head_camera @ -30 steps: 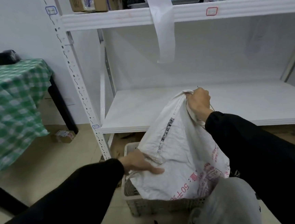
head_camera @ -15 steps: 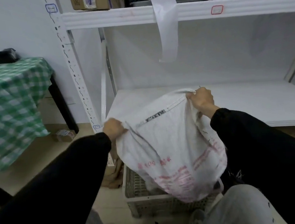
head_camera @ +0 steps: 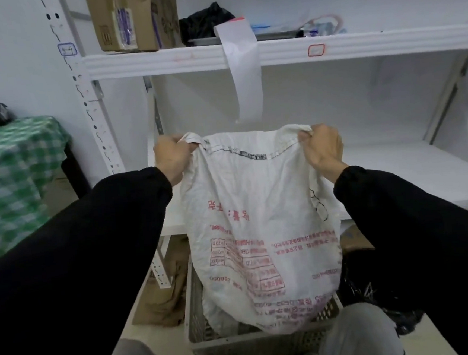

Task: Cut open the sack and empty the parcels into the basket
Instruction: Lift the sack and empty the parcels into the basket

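My left hand had come up; it and my right hand each gripped a corner of the sack, probably emptying over the basket.

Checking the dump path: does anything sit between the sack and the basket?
Nothing visible does. The sack, gripped at its top corners by the left hand and right hand, hangs straight into the basket.

The sack hides most of the inside of the basket; whether parcels lie there I cannot tell. Its bunched corners bury the fingertips of my left grip and right grip. Its red print is too blurred to read.
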### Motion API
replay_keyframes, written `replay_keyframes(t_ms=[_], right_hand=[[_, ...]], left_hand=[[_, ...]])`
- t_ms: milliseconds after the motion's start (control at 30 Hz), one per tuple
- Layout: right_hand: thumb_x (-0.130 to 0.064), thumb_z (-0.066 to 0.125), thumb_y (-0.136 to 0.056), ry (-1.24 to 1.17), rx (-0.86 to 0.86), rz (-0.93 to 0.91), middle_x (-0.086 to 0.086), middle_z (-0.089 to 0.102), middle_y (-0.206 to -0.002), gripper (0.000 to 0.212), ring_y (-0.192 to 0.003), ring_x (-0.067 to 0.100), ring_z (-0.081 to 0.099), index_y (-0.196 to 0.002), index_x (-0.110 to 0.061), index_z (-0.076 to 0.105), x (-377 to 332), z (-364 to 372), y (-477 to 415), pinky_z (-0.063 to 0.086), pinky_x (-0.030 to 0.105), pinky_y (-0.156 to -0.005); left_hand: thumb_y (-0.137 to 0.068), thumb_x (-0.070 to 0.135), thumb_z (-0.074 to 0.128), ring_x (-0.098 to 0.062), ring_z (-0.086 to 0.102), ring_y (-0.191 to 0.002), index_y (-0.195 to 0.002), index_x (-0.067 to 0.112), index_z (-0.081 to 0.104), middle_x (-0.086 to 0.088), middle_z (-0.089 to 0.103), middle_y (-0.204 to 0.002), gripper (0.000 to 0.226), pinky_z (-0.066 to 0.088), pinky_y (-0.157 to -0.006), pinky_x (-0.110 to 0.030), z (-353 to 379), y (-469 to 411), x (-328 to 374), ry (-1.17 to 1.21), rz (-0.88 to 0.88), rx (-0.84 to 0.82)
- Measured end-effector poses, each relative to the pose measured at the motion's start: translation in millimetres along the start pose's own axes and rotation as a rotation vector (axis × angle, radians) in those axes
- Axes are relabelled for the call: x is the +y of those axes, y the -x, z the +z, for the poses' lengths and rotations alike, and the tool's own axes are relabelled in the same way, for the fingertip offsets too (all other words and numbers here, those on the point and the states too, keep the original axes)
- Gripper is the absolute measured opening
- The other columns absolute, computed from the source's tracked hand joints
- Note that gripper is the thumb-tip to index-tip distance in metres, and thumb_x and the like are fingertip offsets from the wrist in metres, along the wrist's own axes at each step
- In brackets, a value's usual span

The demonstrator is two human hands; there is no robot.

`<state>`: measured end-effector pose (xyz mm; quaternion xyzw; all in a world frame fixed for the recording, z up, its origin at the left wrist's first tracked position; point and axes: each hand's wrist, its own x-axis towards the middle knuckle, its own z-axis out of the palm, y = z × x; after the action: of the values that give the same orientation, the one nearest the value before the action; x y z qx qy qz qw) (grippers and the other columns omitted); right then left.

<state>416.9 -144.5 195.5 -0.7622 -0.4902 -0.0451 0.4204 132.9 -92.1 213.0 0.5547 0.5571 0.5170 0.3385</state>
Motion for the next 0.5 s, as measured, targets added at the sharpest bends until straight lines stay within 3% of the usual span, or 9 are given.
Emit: replay_keyframes(t_ms=[167, 267, 400, 500], right_hand=[[-0.028, 0.048, -0.098, -0.099, 0.124, -0.04, 0.009, 0.056, -0.077, 0.032, -0.074, 0.028, 0.05, -0.077, -0.005, 0.056, -4.3, -19.0, -7.9, 0.037, 0.033, -0.068], [-0.029, 0.049, -0.098, -0.1, 0.085, -0.024, 0.008, 0.053, -0.071, 0.035, -0.073, 0.03, 0.053, -0.069, -0.009, 0.049, -6.3, -22.3, -9.6, 0.037, 0.034, -0.066], [-0.031, 0.05, -0.099, -0.244, 0.186, 0.141, 0.014, 0.065, -0.094, 0.032, -0.093, 0.033, 0.062, -0.089, -0.004, 0.063, -21.9, -30.5, -15.3, 0.042, 0.035, -0.073], [-0.031, 0.048, -0.099, -0.195, 0.084, 0.024, 0.013, 0.064, -0.092, 0.034, -0.093, 0.033, 0.062, -0.094, -0.001, 0.065, -42.2, -24.2, -7.6, 0.041, 0.033, -0.072]], left_hand=[[-0.081, 0.0, 0.068, -0.014, 0.057, -0.061, -0.062, 0.013, 0.061, 0.001, 0.059, -0.066, 0.024, 0.044, -0.054, -0.021, 9.7, -10.5, 20.2, 0.186, -0.05, 0.108], [-0.082, -0.002, 0.066, -0.014, 0.056, -0.062, -0.068, 0.014, 0.062, 0.001, 0.059, -0.07, 0.022, 0.044, -0.053, -0.018, 13.5, -6.9, 25.3, 0.197, -0.035, 0.091], [-0.085, -0.007, 0.055, -0.014, 0.058, -0.056, -0.061, 0.011, 0.056, 0.003, 0.058, -0.061, 0.029, 0.04, -0.038, -0.013, 18.1, -11.5, 47.7, 0.417, -0.1, 0.251], [-0.084, -0.006, 0.056, -0.012, 0.059, -0.048, -0.06, 0.013, 0.053, 0.003, 0.058, -0.054, 0.031, 0.043, -0.041, -0.017, 27.7, -11.1, 64.5, 0.444, -0.059, 0.132]])
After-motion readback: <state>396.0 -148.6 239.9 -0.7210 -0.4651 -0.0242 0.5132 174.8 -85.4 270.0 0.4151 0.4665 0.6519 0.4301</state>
